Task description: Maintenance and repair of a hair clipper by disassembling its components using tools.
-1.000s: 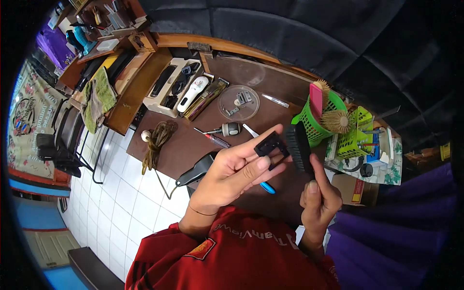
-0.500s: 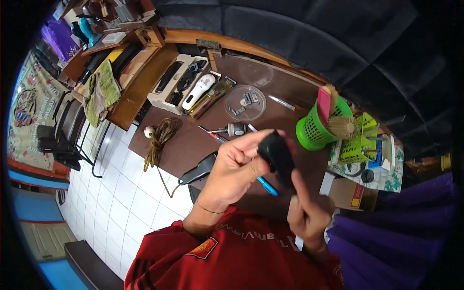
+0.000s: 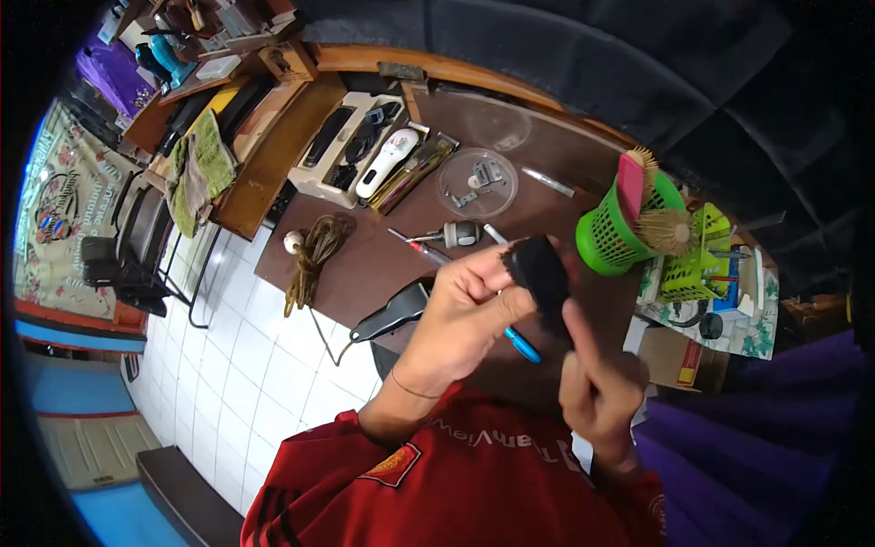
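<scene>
My left hand [image 3: 463, 321] is closed on a small black piece [image 3: 540, 276] with a rough, toothed-looking edge, held up over the table. What kind of part it is, I cannot tell. The index finger of my right hand [image 3: 603, 394] stretches up to its lower end, seemingly touching it. The other right fingers are curled in, hiding whatever they may hold. Beyond my left wrist lies a black hair clipper [image 3: 394, 312] with a cord. Behind the held piece are a stubby screwdriver [image 3: 463, 233] and a blue pen [image 3: 522, 345].
A clear round dish [image 3: 499, 196] holds small metal parts. Left of it are a white clipper [image 3: 387, 164] and a tray [image 3: 316, 190] of black tools. A bundled brown cord [image 3: 317, 251] lies near the table's left edge. A green basket [image 3: 605, 248] with brushes stands at right.
The black piece has turned in my left hand, so its toothed-looking edge shows more. Both hands stay close together. The whole view has shifted slightly, moving the table rightward in the picture.
</scene>
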`<state>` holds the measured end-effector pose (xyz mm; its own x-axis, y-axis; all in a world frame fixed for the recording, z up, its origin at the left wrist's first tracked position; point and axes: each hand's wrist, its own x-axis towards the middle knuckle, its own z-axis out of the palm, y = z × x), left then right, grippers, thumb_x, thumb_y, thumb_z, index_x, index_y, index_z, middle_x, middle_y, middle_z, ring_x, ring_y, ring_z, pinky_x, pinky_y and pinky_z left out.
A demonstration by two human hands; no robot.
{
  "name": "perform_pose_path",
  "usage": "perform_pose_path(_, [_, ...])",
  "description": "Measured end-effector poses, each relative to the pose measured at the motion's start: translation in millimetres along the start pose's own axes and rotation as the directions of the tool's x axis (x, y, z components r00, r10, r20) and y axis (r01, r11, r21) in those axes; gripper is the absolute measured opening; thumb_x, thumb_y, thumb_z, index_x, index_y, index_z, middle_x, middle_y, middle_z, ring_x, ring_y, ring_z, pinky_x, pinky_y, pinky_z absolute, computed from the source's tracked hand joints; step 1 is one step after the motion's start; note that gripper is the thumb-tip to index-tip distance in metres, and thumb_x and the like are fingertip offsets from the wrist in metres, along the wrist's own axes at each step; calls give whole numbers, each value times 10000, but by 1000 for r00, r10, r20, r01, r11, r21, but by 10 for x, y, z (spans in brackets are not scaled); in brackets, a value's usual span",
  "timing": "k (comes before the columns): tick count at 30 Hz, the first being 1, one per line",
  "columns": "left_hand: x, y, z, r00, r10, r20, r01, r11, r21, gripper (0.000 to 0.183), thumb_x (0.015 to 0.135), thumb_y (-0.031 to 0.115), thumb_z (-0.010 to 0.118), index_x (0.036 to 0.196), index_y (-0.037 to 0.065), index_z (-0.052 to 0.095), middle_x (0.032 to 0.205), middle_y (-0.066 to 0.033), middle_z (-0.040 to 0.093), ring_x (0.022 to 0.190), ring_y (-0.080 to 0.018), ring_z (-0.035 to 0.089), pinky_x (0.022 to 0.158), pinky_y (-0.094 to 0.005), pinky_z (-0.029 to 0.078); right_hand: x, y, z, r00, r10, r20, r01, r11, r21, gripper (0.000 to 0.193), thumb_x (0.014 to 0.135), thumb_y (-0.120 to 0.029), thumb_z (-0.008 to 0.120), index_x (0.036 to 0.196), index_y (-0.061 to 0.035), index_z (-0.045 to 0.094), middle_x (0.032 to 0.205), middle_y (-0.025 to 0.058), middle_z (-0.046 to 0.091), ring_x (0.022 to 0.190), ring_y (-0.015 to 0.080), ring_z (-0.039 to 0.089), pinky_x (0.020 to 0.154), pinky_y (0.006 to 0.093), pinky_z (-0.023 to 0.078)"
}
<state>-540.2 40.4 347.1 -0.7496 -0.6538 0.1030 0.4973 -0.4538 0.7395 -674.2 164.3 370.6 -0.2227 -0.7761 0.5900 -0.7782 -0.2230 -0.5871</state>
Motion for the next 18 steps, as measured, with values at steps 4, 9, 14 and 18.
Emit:
perform_pose_path(4, [-120,60,-190,1000,20,-11,-18,994,103,516,836,12,769,1315,-58,588,1199,-134,682,1103,-175,633,944,-295,503,-88,321,118,985,174,11,-173,985,-23,396,947,-34,543,1333,-30,630,737,79,645,536,66,379,508,263,353])
perform_pose_path(9, [-575,160,-840,811,382,-443,71,687,723,478,874,47,749,1319,-42,599,1163,-97,690,1041,-146,641,939,-269,487,-327,806,506,887,460,31,-461,887,24,391,985,-92,570,1375,-89,601,876,116,672,618,119,522,603,256,428])
perform_pose_path(14, [-770,193,-1047,719,399,-569,360,486,796,459,882,65,755,1317,0,623,1139,-63,679,1008,-118,615,904,-255,486,-465,1167,862,934,358,-23,-354,908,-224,380,960,-140,610,1335,-78,612,1038,221,707,878,379,703,718,399,546])
perform_pose_path(18, [-617,34,-1017,826,405,-392,268,330,905,549,777,58,838,1283,-4,635,1099,-84,665,958,-147,624,859,-278,494,-535,1267,922,952,301,-51,-304,924,-232,377,937,-135,648,1305,-58,627,1033,205,706,877,366,702,716,400,553])
